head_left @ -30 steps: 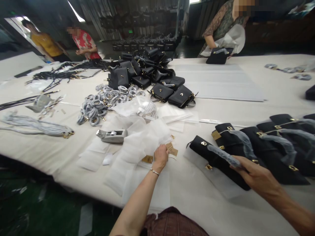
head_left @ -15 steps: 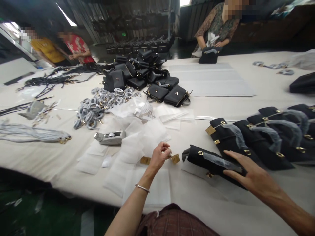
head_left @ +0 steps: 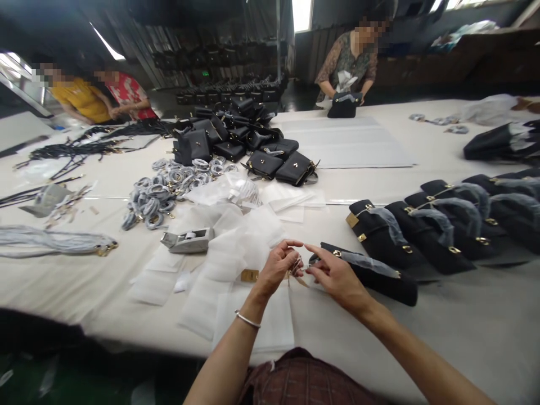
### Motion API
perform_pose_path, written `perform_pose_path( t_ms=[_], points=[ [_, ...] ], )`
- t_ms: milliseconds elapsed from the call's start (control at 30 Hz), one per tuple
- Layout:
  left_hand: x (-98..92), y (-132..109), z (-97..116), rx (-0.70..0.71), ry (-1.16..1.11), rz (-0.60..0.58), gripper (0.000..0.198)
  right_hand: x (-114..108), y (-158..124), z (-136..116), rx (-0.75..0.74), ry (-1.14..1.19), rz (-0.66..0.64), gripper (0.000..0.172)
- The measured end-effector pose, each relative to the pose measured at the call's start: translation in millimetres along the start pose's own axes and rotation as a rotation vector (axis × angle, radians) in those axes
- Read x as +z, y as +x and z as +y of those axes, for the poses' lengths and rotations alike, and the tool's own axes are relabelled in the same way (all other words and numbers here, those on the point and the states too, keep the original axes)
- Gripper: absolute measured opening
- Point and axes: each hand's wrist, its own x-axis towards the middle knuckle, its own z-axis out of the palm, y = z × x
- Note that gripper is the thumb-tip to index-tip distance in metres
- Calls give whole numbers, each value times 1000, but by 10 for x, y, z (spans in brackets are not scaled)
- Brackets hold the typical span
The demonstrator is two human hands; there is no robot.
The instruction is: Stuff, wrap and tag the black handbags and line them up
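My left hand (head_left: pixel 278 265) is closed on the thin string of a hang tag (head_left: pixel 301 279), which dangles below the fingers. Right beside it, my right hand (head_left: pixel 337 275) has its index finger stretched out, with thumb and another finger apparently pinching the same string. A black handbag (head_left: pixel 379 281), its handle wrapped in clear film, lies just behind my right hand, which partly covers its left end. Another tan hang tag (head_left: pixel 250 275) rests on white wrapping sheets (head_left: pixel 228 253) to the left of my left hand.
A row of black handbags (head_left: pixel 422 236) stands at the right. Behind the sheets are a tape dispenser (head_left: pixel 188 241), wrapped coiled straps (head_left: pixel 156 194) and a heap of black bags (head_left: pixel 236 135). Across the table a co-worker (head_left: pixel 348 67) handles a bag; two people stand far left.
My right hand has let go of the black handbag and moved left to the hang tag at my left hand. The handbag lies on the table. The view has shifted slightly right.
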Motion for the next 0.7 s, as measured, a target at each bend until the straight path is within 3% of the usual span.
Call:
perform_pose_path(
  t_ms=[67,100,200,300,367,433,500,600,700],
  points=[
    [-3,-9,6,11,12,-53,44,92,78,36,106,202,-112,52],
    [-11,-16,12,21,21,-71,45,121,104,63,133,258,-153,46],
    [-59,-54,30,36,48,-82,46,149,124,129,191,281,-218,23],
    [-133,-106,21,7,52,-61,49,148,94,134,217,276,-246,23],
    [-177,-136,-5,-20,38,-52,51,176,79,117,260,322,-204,37],
    [-204,-155,-37,-36,30,-62,51,235,76,101,325,423,-167,67],
    [-216,-164,-61,-39,38,-59,51,310,80,90,358,533,-190,76],
    [-232,-179,-70,-36,81,-40,50,397,76,81,344,511,-251,54],
    [-284,-208,-58,-65,127,-59,48,408,43,89,349,377,-236,47]
  ],
)
